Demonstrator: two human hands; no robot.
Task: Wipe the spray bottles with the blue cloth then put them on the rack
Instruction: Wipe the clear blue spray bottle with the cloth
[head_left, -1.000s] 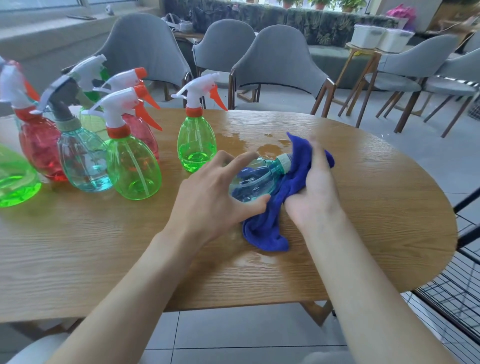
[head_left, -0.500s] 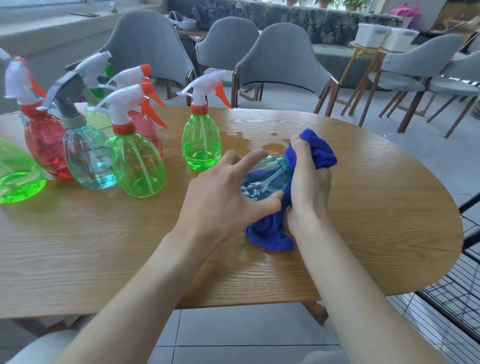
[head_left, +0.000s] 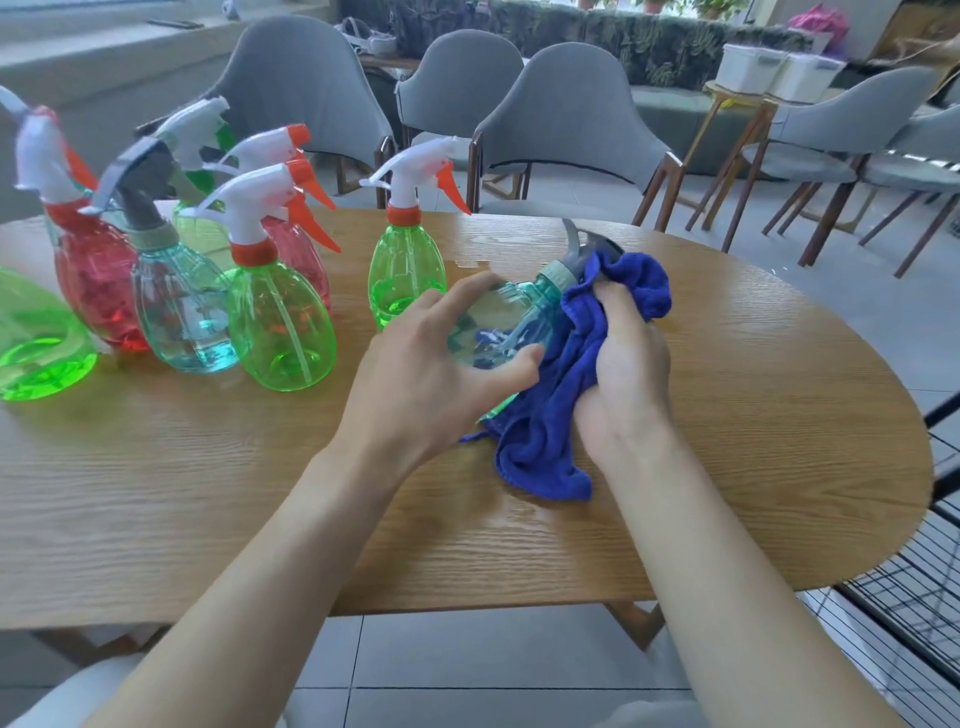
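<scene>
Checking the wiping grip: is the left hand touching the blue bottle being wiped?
Touching. The head view shows the left hand gripping the bottle, fingers and thumb round its base.

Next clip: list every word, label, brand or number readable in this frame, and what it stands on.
None can be read.
The standing spray bottles show no labels.
The teal bottle in the left hand and the blue cloth in the right hand show no print.
The white boxes at the back are too far away to tell.
</scene>
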